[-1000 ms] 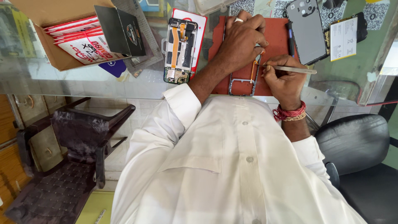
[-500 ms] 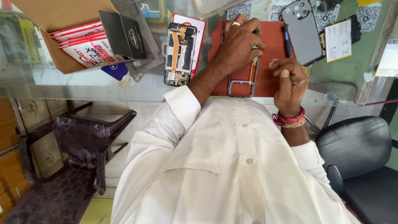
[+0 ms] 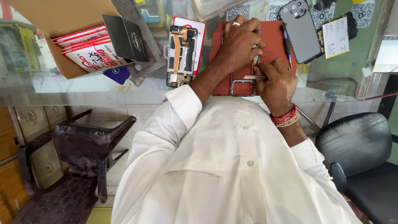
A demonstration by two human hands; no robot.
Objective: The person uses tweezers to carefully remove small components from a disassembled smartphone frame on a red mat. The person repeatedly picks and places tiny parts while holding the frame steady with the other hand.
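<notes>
Head view: cluttered glass desk (image 3: 83, 85), chairs (image 3: 78, 153).

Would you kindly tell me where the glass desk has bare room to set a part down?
Bare glass lies along the near edge, below the cardboard box and left of the opened phone. The red mat is crowded by the left hand and right hand.

Left of the hands lie an opened phone (image 3: 181, 56), a black box (image 3: 124, 38) and a cardboard box (image 3: 62, 25) of red-and-white packets (image 3: 89, 52), with a grey back cover (image 3: 299, 30), a battery (image 3: 336, 36) and an office chair (image 3: 358, 145) to their right.
</notes>
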